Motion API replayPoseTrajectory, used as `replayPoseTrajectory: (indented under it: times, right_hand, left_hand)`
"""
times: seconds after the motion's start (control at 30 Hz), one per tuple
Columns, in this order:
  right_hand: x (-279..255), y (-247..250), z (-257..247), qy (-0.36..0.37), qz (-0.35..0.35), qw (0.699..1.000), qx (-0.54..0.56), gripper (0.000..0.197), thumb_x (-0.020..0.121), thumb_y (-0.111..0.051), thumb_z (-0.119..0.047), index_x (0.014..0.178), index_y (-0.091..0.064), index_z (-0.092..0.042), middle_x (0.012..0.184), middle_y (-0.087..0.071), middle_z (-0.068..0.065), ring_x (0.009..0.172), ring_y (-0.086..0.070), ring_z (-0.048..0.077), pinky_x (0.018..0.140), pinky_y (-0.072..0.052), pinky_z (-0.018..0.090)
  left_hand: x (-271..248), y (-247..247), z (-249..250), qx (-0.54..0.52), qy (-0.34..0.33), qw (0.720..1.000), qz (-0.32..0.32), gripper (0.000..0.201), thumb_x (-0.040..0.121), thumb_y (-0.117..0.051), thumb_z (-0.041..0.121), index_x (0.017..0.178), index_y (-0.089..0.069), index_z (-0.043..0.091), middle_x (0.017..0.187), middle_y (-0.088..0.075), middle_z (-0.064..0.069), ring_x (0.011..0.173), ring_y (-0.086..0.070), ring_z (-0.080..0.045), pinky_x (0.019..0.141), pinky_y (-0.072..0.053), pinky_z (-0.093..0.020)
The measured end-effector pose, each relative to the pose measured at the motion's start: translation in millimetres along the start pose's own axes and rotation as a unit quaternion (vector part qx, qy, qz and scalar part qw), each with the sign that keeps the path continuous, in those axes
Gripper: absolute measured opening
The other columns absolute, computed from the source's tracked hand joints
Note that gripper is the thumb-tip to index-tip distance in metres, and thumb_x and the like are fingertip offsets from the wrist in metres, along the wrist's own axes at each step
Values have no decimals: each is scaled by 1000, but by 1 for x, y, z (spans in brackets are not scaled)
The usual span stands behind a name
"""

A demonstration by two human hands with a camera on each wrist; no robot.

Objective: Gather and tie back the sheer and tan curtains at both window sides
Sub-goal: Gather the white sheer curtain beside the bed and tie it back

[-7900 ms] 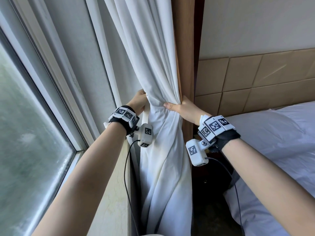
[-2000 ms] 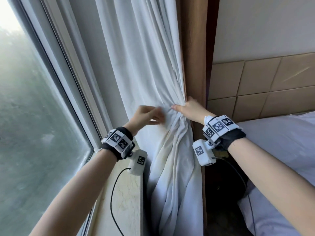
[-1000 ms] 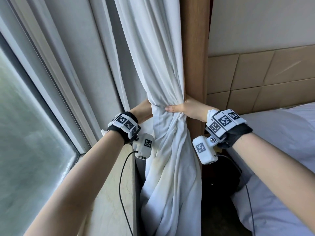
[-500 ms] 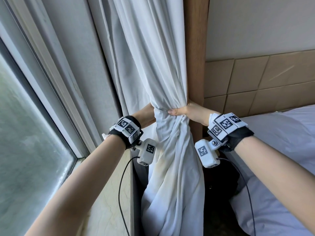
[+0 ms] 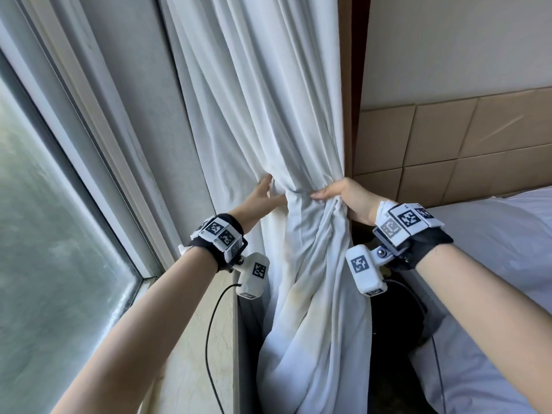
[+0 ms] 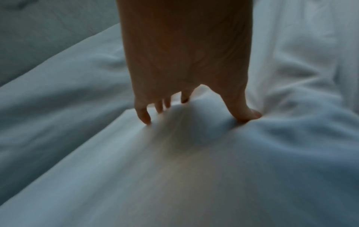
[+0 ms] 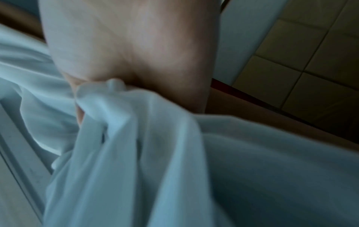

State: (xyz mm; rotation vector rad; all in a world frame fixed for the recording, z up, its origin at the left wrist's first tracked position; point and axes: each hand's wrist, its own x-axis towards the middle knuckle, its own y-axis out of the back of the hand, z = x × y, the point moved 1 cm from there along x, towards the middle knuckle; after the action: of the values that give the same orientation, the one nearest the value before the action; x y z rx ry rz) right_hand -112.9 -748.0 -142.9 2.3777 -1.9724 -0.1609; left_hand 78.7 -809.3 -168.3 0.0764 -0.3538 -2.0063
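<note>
The white sheer curtain [image 5: 301,130] hangs beside the window and is drawn into a bunch at waist height. My right hand [image 5: 330,195] grips that bunch from the right, thumb lying across its front. The right wrist view shows the folds [image 7: 108,92] squeezed in the right palm. My left hand [image 5: 267,189] lies with straight fingers on the bunch's left side. In the left wrist view its fingertips [image 6: 143,117] and thumb press into the cloth [image 6: 194,153]. A narrow strip of tan curtain [image 5: 346,85] hangs behind the sheer one, against the wall.
The window glass [image 5: 59,234] and its frame fill the left, with a stone sill [image 5: 197,339] below my left forearm. A bed with white bedding [image 5: 493,249] and a tan padded headboard [image 5: 448,144] stand at the right. A dark object [image 5: 397,318] sits on the floor between curtain and bed.
My left hand has come out from behind the curtain and now lies flat on its left front. The right hand keeps its grip on the bunch.
</note>
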Motion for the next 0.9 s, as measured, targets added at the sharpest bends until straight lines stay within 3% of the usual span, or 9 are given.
replayPoseTrajectory:
  times: [0.1,0.17,0.23,0.33,0.4,0.5,0.63,0.77,0.9]
  right_hand:
    - [2,-6,1,-1,-21,999,39,15,83,-59,-7,86,-72,1,77,-73,4,78,-69,17,89,-49,28]
    - [3,-11,-2,3,-28,999,41,24,73,-64,-12,91,-70,2,81,-73,6,80,-69,19,86,-51,27]
    - [6,-14,-3,-1,-32,998,50,33,66,-64,-16,93,-70,2,84,-72,8,83,-68,21,85,-52,26]
    - [7,-17,-2,-2,-42,998,53,29,68,-64,-16,92,-70,0,81,-71,6,79,-68,19,81,-52,24]
    - [6,-18,-2,-2,-46,998,49,18,77,-63,-13,90,-70,-2,78,-72,5,76,-69,17,78,-52,24]
    - [7,-20,-3,-4,-41,999,30,16,76,-64,-14,87,-70,-4,76,-73,3,74,-69,16,72,-52,21]
    - [4,-22,-4,-11,-18,1000,5,19,81,-62,-16,90,-70,0,78,-72,4,77,-68,16,82,-48,24]
    - [2,-20,-7,2,21,999,-31,52,74,-67,-23,110,-63,14,94,-68,9,93,-63,18,100,-40,29]
    - [6,-18,-5,20,57,994,-88,42,80,-67,-29,110,-69,0,117,-65,7,110,-59,18,102,-36,29]
  left_hand:
    - [1,0,2,-47,-10,999,-15,61,76,-62,14,134,-49,9,128,-62,-7,108,-64,-16,80,-52,-23]
    - [-1,1,4,-73,-15,997,-2,53,73,-61,9,125,-55,-3,114,-67,-15,89,-68,-16,69,-54,-23]
    - [-2,4,3,-67,-15,997,28,42,71,-63,7,112,-62,-3,102,-69,-17,81,-68,-17,67,-56,-28]
    - [-5,10,6,-25,-36,994,96,22,74,-67,1,95,-70,0,96,-72,-16,84,-68,-20,81,-56,-39]
    - [-5,13,7,-7,-51,992,111,16,74,-64,-5,87,-71,2,84,-73,-9,76,-67,-16,74,-56,-34]
    - [-7,17,7,10,-55,991,121,13,73,-61,-1,72,-71,7,68,-70,0,64,-62,-10,66,-50,-30]
    - [-13,25,3,30,-65,985,155,8,82,-66,1,77,-72,1,73,-72,-6,66,-66,-14,62,-51,-26]
    - [-17,35,-2,35,-56,982,179,16,87,-69,15,92,-72,0,88,-74,-10,81,-71,-21,69,-57,-31]
    - [-21,36,-13,94,-38,965,243,21,94,-59,26,95,-65,6,93,-70,-8,87,-67,-26,76,-57,-41]
